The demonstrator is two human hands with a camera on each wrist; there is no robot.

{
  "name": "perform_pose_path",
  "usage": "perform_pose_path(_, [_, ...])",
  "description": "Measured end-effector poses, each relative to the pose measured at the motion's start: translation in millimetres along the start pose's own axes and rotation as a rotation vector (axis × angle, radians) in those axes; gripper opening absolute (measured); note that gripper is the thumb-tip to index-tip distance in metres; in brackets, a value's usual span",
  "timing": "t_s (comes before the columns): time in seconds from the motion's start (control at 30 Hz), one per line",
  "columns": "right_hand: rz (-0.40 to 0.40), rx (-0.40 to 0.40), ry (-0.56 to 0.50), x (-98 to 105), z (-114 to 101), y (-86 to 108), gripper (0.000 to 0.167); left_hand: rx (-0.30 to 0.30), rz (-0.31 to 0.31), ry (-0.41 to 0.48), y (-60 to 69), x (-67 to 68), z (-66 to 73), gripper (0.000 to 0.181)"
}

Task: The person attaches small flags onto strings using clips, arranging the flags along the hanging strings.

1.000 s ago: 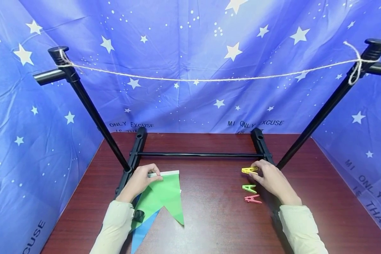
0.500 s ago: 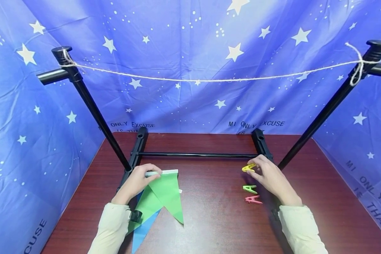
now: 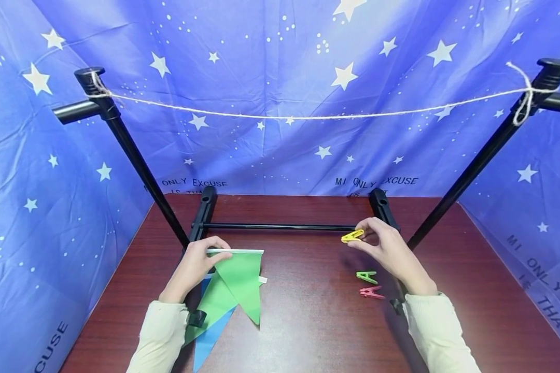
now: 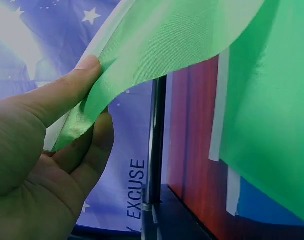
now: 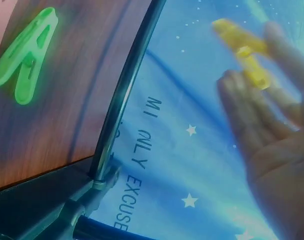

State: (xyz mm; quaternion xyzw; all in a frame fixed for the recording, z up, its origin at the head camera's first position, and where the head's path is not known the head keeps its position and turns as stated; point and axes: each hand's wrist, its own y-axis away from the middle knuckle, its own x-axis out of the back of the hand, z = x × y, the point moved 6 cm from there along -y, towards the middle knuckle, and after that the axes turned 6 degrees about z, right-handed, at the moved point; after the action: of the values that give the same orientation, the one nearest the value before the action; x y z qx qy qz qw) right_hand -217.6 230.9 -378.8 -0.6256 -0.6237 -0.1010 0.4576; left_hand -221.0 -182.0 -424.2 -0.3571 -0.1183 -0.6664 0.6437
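Note:
My left hand pinches the white top edge of a green pennant between thumb and fingers; the left wrist view shows the thumb on the white band and the cloth hanging curved. Beneath it lie another green pennant and a blue one. On the right, my right hand pinches a yellow clothespin above the table, blurred in the right wrist view. A green clothespin and a red clothespin lie on the table below that hand.
A white string spans two slanted black posts, left and right. A black crossbar joins their bases low at the back of the table. Blue star-printed cloth surrounds the table.
The yellow clothespin has been lifted and carried left and away from me by my right hand. The held green pennant has risen slightly, its lower tip swinging left.

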Motion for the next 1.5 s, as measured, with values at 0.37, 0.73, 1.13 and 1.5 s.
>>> perform_pose_path(0.37, [0.025,0.082,-0.059,-0.3,-27.1,-10.4,0.031,-0.053,0.038,0.012,-4.1,13.6,7.0,0.006])
perform_pose_path(0.73, [0.108,0.114,-0.117,5.6,-52.0,-20.0,0.040,-0.111,0.086,0.010,-8.2,30.2,17.6,0.006])
perform_pose_path(1.13, [0.114,0.196,-0.178,5.5,-80.1,-32.6,0.031,-0.106,0.132,0.022,-14.4,42.8,24.9,0.009])
perform_pose_path(1.5, [0.161,0.279,-0.170,7.8,-100.7,-44.2,0.030,-0.103,0.162,0.058,-20.2,54.6,35.6,0.012])
